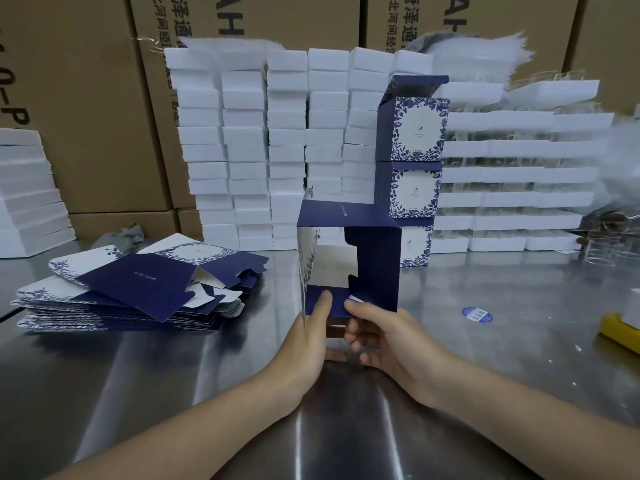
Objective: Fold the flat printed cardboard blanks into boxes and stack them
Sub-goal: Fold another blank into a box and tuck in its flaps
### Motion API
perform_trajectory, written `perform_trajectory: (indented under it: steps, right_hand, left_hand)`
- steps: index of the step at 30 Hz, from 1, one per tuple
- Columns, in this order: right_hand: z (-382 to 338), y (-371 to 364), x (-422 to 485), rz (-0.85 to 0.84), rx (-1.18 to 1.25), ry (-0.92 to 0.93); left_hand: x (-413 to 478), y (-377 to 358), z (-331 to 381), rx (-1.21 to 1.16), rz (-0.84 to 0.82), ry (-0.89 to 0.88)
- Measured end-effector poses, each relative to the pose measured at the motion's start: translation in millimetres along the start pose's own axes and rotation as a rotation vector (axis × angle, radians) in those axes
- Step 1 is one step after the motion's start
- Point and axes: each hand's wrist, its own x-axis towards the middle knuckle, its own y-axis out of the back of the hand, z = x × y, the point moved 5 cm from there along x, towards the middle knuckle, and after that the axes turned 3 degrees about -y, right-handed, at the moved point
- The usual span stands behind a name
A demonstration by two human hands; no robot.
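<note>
Box [349, 258] held over the table [485, 358], stack [415, 133] behind.
Left hand [308, 344] and right hand [388, 344] at its near end; blanks [138, 289] piled on the left; stack just behind to the right, maybe touching; foam blocks [287, 140] further back, against cartons [86, 133]; sticker [477, 314] on the table, right.

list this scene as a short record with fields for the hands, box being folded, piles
half-folded box: held up, open end toward camera
left hand: grips its near edge, thumb on bottom flap
right hand: grips the same flap
flat blanks: pile on table, left
finished boxes: stack of three behind
</note>
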Motion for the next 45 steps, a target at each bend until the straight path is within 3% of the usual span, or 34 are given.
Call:
perform_trajectory:
  steps: [45]
  right_hand:
    - [1.0, -3.0, 0.5, -0.013, -0.016, 0.02]
  left_hand:
    - [-3.4, 0.5, 9.3, -0.064, 0.065, 0.004]
